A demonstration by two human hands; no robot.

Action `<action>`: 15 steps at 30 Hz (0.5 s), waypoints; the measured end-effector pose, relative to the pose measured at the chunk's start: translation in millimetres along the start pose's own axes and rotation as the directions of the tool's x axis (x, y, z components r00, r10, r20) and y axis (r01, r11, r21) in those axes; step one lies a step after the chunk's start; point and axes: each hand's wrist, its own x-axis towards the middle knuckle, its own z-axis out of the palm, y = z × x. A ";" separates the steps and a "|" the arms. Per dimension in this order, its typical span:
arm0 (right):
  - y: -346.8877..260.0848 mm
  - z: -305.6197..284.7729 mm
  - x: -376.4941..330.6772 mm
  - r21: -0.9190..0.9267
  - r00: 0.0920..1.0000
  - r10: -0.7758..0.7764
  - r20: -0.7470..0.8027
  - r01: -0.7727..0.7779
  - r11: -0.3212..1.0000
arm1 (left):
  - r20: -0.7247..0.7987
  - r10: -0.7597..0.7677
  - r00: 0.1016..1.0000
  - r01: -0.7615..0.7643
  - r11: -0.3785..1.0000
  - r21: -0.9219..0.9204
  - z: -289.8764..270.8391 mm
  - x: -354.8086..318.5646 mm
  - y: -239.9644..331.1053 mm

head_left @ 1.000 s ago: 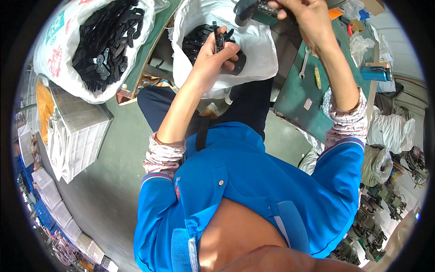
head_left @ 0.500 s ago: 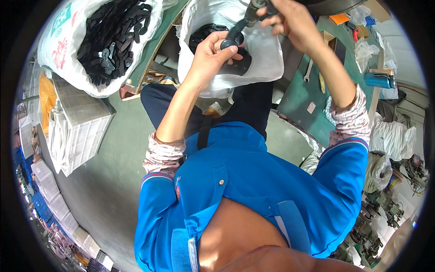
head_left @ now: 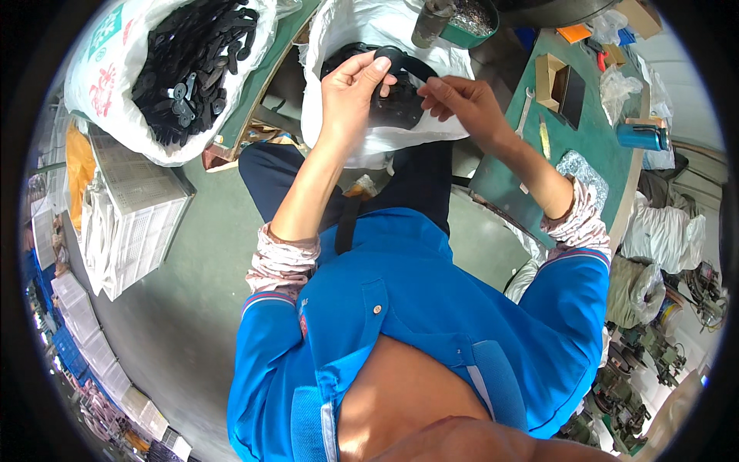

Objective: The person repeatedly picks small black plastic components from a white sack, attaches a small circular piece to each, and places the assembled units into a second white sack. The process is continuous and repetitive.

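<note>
Over the open white sack (head_left: pixel 443 123), my left hand (head_left: pixel 350 96) pinches a long black part with a round, disc-like end (head_left: pixel 390 55). The disc sits between its thumb and fingers. My right hand (head_left: pixel 466 108) is closed at the other end of the same part, with thumb and fingertips together. Beneath both hands, more black parts (head_left: pixel 400 114) lie inside the sack. A dark metal tool head (head_left: pixel 433 25) stands just beyond the hands, apart from the part. Close beside it is a green tray (head_left: pixel 462 37) of small metal bits.
A second white sack (head_left: pixel 100 61), full of black pieces, stands at the left above a white plastic crate (head_left: pixel 135 223). On the green bench (head_left: pixel 500 169) at the right lie a wrench (head_left: pixel 526 114), a small cardboard box (head_left: pixel 549 81), a knife (head_left: pixel 544 137) and a blue bottle (head_left: pixel 643 137).
The black part has come away from the tool head, moving up slightly in my left hand. My right hand has dropped from beside the tool head to the part's other end.
</note>
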 end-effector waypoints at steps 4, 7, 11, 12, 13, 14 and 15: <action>-7.1 1.3 6.3 -0.293 0.973 -0.221 -0.064 0.194 0.936 | 0.019 0.046 0.999 -0.048 0.987 0.151 -2.8 -0.9 7.8; -14.7 2.7 10.9 -0.214 0.932 -0.348 -0.101 0.321 0.923 | 0.132 0.085 0.988 -0.118 0.955 0.271 12.2 -11.3 5.7; -38.8 -10.3 14.2 -0.177 0.900 -0.418 -0.124 0.394 0.902 | 0.150 -0.011 0.989 0.013 1.000 -0.013 22.5 -10.8 5.0; -48.4 -16.5 20.6 -0.110 0.884 -0.408 -0.229 0.393 0.913 | 0.170 0.001 0.985 -0.007 0.999 0.033 19.5 -10.1 4.0; -54.0 -27.4 28.0 -0.122 0.859 -0.434 -0.272 0.416 0.901 | 0.174 -0.017 0.985 0.009 0.999 0.049 18.4 -10.8 4.3; -84.4 -24.8 39.6 0.011 0.863 -0.348 -0.366 0.378 0.926 | 0.165 -0.032 0.986 0.021 0.997 0.072 14.9 -11.5 3.5; -119.9 -24.6 47.5 0.137 0.855 -0.252 -0.454 0.347 0.928 | 0.168 -0.045 0.985 0.030 0.996 0.090 14.6 -11.4 5.0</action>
